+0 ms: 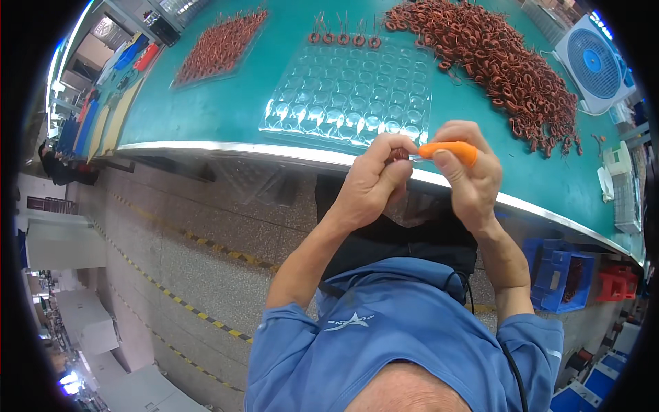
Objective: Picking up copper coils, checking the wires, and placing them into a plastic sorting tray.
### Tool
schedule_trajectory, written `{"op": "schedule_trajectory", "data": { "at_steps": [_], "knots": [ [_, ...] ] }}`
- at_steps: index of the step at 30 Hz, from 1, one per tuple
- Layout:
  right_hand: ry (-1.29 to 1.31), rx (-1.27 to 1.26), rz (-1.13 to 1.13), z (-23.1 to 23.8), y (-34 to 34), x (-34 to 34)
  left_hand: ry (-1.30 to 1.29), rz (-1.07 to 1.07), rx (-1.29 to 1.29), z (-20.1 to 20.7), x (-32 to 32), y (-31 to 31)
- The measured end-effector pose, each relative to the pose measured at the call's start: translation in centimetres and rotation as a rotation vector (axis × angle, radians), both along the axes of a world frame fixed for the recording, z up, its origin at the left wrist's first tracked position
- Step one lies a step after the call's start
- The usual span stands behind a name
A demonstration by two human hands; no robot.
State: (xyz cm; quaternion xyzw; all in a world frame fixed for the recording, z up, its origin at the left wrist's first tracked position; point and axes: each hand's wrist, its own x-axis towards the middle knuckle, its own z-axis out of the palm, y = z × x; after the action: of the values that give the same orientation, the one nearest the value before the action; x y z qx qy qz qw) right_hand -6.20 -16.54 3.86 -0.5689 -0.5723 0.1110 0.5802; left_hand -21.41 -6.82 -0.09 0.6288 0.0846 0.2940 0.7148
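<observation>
Pinched in the fingers of my left hand (371, 182) is a copper-wound ring coil (398, 155), mostly covered by the fingertips. My right hand (473, 175) is closed around the orange handle of a small tool (449, 151); its short metal tip meets the coil, and its exact kind cannot be made out. Both hands are together just over the bench's front edge. Beyond them lies a clear plastic tray (343, 82) with rows of round pockets. Several coils (343, 39) with upright wire leads stand in a row along its far edge.
A large heap of copper coils (494, 62) covers the right of the green bench (165, 113). At the far left, another tray is filled with coils (223, 44). A blue-and-white fan (594, 58) stands at the right. Below are a blue crate (563, 278) and a red stool (616, 281).
</observation>
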Motion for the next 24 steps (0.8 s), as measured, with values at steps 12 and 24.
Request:
{"op": "schedule_trajectory", "data": {
  "at_steps": [12, 24],
  "knots": [
    [0.744, 0.003, 0.280, -1.9, 0.7, -1.1, -0.195, 0.080, -0.101, 0.9, 0.4, -1.8],
    [0.805, -0.051, 0.135, -4.8, 2.7, -1.4, -0.019, 0.263, -0.182, -0.3, 1.3, -1.4]
  ]
}}
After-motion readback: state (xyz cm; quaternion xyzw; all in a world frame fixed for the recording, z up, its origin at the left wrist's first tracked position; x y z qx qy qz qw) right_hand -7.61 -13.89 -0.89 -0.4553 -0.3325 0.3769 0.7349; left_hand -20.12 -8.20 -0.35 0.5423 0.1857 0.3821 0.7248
